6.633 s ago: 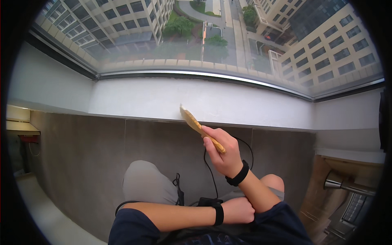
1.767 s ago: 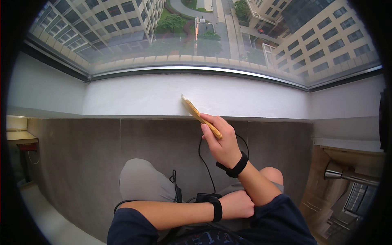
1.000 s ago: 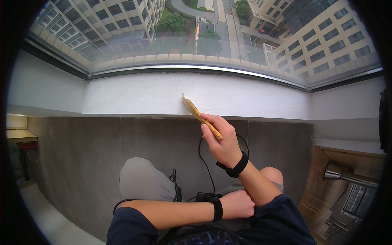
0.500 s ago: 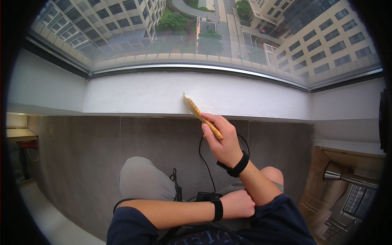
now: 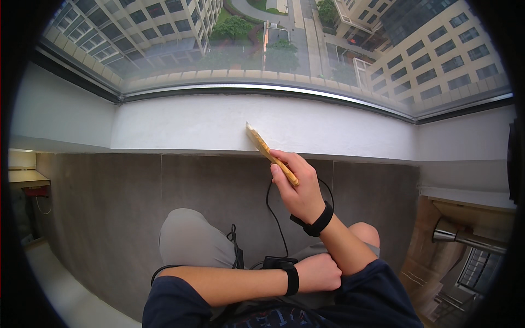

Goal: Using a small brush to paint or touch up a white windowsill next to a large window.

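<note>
My right hand (image 5: 302, 187) is closed round the wooden handle of a paintbrush (image 5: 258, 140), thumb on one side and fingers on the other. The brush tilts up and to the left. Its pale head is over the white window sill (image 5: 175, 127) and seems to touch it, though white on white makes the contact hard to judge. My left forearm lies across my lap, and my left hand (image 5: 318, 273) is a fist against the inside of my right elbow. No object shows in that fist. Black straps circle both wrists.
A window pane (image 5: 235, 68) in a dark frame rises behind the sill. Below is a grey tiled floor (image 5: 109, 202). A black cable (image 5: 270, 210) loops from a small black box (image 5: 278, 263) on my lap, behind my right hand. A metal cylinder and bar (image 5: 465, 238) stand at the right.
My right hand and the brush have hardly moved, with at most a tiny shift upward in the picture. The left hand rests in the same place.
</note>
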Motion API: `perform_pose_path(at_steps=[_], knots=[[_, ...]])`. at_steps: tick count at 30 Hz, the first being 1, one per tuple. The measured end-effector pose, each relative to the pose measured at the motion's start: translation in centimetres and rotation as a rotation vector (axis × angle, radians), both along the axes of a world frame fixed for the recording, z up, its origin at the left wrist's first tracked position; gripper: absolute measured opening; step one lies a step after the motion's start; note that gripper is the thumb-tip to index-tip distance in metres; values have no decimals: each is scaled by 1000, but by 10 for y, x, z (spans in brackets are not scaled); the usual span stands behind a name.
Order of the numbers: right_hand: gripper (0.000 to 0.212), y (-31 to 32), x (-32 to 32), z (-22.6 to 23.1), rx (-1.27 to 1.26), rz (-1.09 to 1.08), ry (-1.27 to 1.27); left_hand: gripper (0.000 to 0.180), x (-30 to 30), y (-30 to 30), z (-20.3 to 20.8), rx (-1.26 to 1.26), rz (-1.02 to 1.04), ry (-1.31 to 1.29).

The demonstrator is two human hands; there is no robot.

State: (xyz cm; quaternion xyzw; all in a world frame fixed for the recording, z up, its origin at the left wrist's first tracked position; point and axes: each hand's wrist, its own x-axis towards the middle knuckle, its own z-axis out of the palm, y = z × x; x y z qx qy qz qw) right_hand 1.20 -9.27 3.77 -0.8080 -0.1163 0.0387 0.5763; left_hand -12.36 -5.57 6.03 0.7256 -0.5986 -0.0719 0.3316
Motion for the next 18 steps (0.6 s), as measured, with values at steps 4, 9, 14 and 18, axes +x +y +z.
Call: perform_pose_path(at_steps=[4,9,14,18], knots=[[28,2,0,0,16,-3,9,8,0,0,-2,-15,2,-17],[28,1,0,1,-1,-6,19,9,0,0,-2,-11,7,-24],[28,1,0,1,-7,-8,23,9,1,0,-1,-6,-2,-17],[27,1,0,-1,-1,-6,17,9,2,1,0,-4,-5,-13]])
